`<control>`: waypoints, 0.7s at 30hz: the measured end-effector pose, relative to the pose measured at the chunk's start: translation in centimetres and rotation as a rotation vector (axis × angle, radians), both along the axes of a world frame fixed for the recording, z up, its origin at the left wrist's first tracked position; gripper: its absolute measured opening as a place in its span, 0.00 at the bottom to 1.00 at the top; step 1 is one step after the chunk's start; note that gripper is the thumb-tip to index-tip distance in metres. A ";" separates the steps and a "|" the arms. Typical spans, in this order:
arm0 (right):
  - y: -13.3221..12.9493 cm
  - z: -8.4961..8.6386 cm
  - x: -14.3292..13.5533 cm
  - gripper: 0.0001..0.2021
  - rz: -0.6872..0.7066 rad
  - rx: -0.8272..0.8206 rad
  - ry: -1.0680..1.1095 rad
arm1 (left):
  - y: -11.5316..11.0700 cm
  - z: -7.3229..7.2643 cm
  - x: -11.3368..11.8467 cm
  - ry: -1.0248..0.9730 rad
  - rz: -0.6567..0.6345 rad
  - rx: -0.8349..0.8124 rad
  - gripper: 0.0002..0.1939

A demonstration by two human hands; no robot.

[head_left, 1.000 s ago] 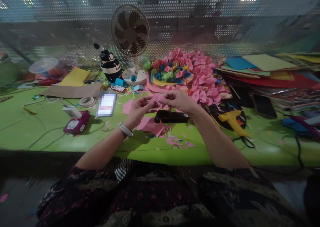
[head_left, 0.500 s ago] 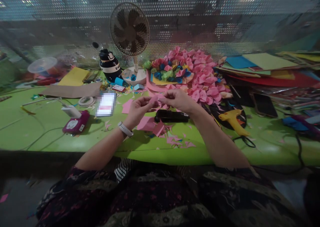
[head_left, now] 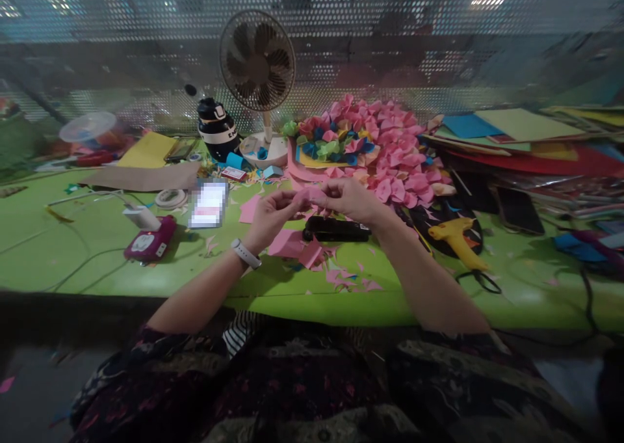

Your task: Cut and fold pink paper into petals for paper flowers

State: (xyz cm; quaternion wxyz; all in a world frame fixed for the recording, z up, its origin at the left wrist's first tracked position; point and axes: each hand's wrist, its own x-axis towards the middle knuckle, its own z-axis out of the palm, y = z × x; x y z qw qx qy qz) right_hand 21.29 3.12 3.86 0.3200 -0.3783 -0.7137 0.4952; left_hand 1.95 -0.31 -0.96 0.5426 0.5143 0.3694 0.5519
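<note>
Here | left hand, right hand pinch pink paper | bottle lettering starts "E"

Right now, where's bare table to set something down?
Mostly bare: green table front right, between yellow glue gun and black cable; front left, between purple block and left forearm. Crowded: around the held pink paper, pink pieces in front, pink heap behind.

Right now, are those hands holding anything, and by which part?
Yes: a small piece of pink paper, pinched near its left side by the left hand and near its right side by the right hand.
</note>
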 end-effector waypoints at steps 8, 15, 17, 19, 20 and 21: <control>-0.1 0.2 -0.1 0.14 0.013 -0.025 -0.042 | -0.2 0.4 0.2 -0.003 0.012 -0.030 0.23; -0.3 0.5 -0.1 0.15 0.014 -0.024 -0.040 | -0.3 0.4 0.1 -0.012 0.005 -0.026 0.22; -0.3 0.5 -0.2 0.15 0.018 -0.025 -0.043 | -0.3 0.4 0.1 -0.002 0.007 -0.030 0.22; -0.3 0.5 -0.2 0.15 0.020 -0.024 -0.047 | -0.3 0.4 0.1 0.004 0.011 -0.033 0.22; -0.3 0.5 -0.1 0.15 0.020 -0.021 -0.050 | -0.3 0.4 0.1 0.005 0.014 -0.032 0.23; -0.3 0.5 -0.1 0.15 0.018 -0.014 -0.056 | -0.3 0.4 0.1 0.007 0.016 -0.029 0.23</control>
